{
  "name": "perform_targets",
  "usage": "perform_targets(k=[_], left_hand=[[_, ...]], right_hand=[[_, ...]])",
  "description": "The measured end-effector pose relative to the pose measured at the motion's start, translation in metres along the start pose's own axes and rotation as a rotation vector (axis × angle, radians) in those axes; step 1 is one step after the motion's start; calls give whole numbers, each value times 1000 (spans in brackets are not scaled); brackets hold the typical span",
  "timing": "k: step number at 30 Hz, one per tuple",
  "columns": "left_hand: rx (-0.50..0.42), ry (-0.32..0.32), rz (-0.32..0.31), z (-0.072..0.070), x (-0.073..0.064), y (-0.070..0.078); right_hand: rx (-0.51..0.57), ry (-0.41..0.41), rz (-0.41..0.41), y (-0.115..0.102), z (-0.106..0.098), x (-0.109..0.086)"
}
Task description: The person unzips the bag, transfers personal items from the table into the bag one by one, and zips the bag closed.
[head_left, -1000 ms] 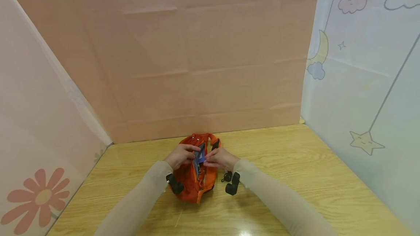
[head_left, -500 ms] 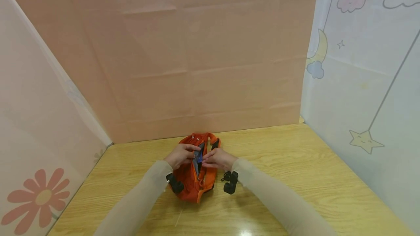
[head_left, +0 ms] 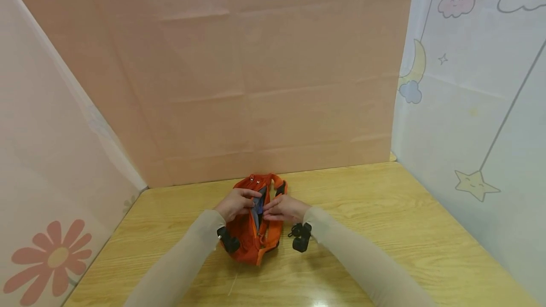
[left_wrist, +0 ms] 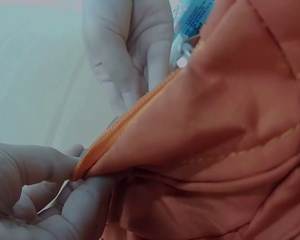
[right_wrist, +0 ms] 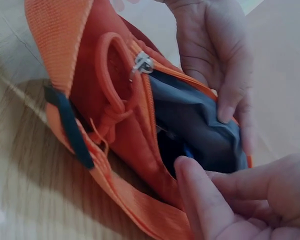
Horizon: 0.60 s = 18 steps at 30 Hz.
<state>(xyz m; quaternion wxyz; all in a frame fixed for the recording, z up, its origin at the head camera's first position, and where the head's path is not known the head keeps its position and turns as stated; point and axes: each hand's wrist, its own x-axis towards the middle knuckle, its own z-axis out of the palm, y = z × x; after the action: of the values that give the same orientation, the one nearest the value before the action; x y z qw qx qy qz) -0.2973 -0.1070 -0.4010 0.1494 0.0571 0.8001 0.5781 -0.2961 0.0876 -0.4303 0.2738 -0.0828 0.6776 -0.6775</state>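
Orange bag (head_left: 246, 240) rests on the table (head_left: 362, 226) in front of you, near the back wall (head_left: 256, 108), with its pocket mouth turned up between your hands. Your left hand (head_left: 233, 205) pinches the zippered edge (left_wrist: 107, 137) between thumb and fingers, drawing it outward, likely so the soft cloth cannot sag over the gap; that pull lays the grey lining (right_wrist: 190, 102) bare. Your right hand (head_left: 285, 208) comes from the opposite side, its fingers narrowed together at the mouth, a shape that would suit a tight gap. Whether they grip anything you cannot tell, as the tips are partly hidden. A blue packet (left_wrist: 192, 17) shows beside the right hand in the left wrist view, though its lower part is covered. The zipper pull (right_wrist: 143, 62) sits at one end of the gap, which seems to give your fingers the most room. The strap (right_wrist: 57, 30), with its dark buckle (right_wrist: 70, 125), hangs along the bag's right side, outside the mouth, so it does not cross the gap.
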Motion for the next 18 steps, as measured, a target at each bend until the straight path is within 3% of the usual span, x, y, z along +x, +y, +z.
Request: perform_targets(k=[9,14,18], left_hand=[[-5,6,-1,-3,1,-4],[-3,9,2,-4,0,-6],[-15,4,-2,-5,-1,-6]], right_hand=[[17,-54,-42,-1,-26,-10],[22,-115,-72,-5,-45,-26],[46,-111,-96,-8,-61,-40]])
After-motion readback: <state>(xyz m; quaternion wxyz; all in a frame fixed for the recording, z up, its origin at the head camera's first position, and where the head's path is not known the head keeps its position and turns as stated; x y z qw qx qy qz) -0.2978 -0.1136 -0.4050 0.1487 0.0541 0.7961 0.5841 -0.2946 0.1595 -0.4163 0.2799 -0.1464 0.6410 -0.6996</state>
